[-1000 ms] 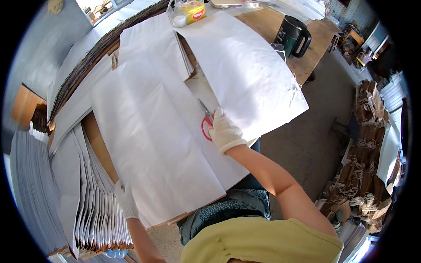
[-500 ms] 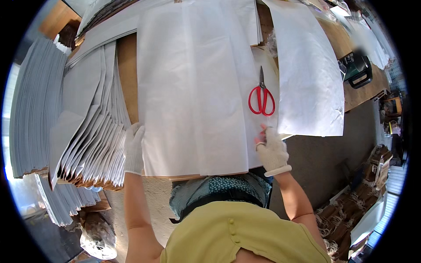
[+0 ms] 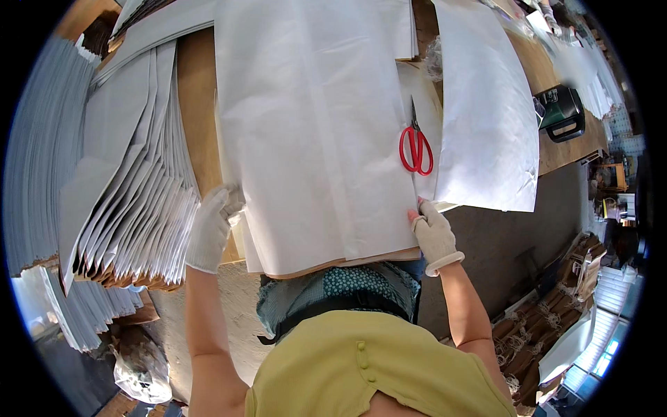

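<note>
A large white paper sheet [image 3: 313, 139] lies lengthwise in front of me, with a brown layer showing along its near edge. At the sheet's left edge is my left hand [image 3: 210, 229] in a pale knit glove; its fingers are bent and smeared, so their hold is unclear. My right hand [image 3: 434, 236], gloved with bare fingertips, pinches the sheet's right edge near the close corner. Red-handled scissors [image 3: 416, 149] lie just beyond that hand, blades pointing away.
Fanned white folded paper [image 3: 135, 215] lies to the left, beside a tall grey-white stack [image 3: 45, 160]. Another white sheet [image 3: 486, 118] overhangs the table's right side. A dark green, black-handled object [image 3: 561, 111] stands farther right. Brown corded bundles [image 3: 545, 313] are low at right.
The white sheet's near end has shifted right, up to my right hand. My right hand has closed on its edge. My left hand's fingers have bent inward. The view has shifted slightly.
</note>
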Action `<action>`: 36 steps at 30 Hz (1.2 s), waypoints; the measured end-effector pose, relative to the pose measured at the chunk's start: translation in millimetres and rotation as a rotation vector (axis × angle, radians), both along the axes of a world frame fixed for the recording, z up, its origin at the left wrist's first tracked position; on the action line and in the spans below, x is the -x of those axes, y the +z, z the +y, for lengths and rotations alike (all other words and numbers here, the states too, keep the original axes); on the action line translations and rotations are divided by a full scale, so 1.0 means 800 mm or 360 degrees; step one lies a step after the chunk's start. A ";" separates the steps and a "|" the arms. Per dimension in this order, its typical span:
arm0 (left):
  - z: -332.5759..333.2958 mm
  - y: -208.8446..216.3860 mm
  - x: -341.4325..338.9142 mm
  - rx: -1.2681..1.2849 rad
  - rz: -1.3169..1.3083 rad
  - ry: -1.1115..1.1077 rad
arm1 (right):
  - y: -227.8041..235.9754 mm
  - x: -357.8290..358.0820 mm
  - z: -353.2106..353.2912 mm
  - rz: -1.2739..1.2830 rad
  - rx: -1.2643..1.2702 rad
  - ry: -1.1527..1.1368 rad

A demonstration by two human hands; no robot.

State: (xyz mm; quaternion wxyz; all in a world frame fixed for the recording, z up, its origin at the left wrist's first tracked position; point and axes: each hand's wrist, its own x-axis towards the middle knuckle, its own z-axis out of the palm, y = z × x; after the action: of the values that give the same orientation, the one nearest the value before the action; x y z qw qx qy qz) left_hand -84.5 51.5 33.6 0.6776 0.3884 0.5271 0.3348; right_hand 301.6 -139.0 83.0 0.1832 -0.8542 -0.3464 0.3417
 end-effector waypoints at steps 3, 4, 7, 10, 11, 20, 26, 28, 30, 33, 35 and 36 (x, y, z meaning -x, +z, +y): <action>0.000 0.017 -0.014 -0.0215 0.0534 0.0043 | -0.022 -0.003 -0.010 -0.0085 0.0034 0.0142; 0.001 0.029 -0.016 -0.0342 0.0800 0.0104 | 0.006 0.005 0.009 -0.0143 0.0188 0.0244; -0.007 0.006 -0.001 -0.0583 0.1147 -0.0110 | -0.002 -0.002 0.022 -0.0620 0.0065 0.0276; -0.012 -0.015 0.005 -0.0646 0.1026 -0.0027 | -0.009 -0.003 0.055 -0.1080 -0.0356 0.0527; -0.017 -0.010 -0.004 -0.0590 0.0899 0.0028 | -0.025 -0.008 0.066 -0.1204 -0.0365 0.0604; -0.038 -0.013 -0.011 -0.0730 0.0938 -0.0098 | -0.079 -0.072 0.202 -0.1201 -0.0507 0.0317; -0.062 0.019 -0.004 -0.0588 0.0540 0.0032 | 0.008 -0.020 0.130 -0.0497 -0.0084 0.0240; -0.064 0.007 0.003 -0.0752 0.0523 0.0002 | 0.014 -0.016 0.103 -0.0356 -0.0112 0.0238; -0.050 0.000 0.013 -0.1725 0.1159 -0.0202 | 0.005 -0.023 0.076 -0.0125 -0.0107 0.0141; -0.024 0.003 -0.001 -0.2125 0.1297 -0.0362 | -0.004 -0.041 0.029 0.0197 -0.0759 0.0177; -0.016 0.017 -0.004 -0.2186 0.1339 -0.0671 | -0.006 -0.053 0.024 -0.0526 -0.0960 0.0742; -0.014 0.019 -0.004 -0.2210 0.1356 -0.0825 | -0.006 -0.053 0.025 -0.0811 -0.1030 0.0993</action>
State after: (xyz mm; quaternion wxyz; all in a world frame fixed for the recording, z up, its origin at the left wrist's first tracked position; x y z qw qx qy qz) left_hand -81.1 40.4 48.5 0.0851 0.9167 0.3067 0.2416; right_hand 344.4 -119.4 77.9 0.2374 -0.6658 -0.7064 0.0366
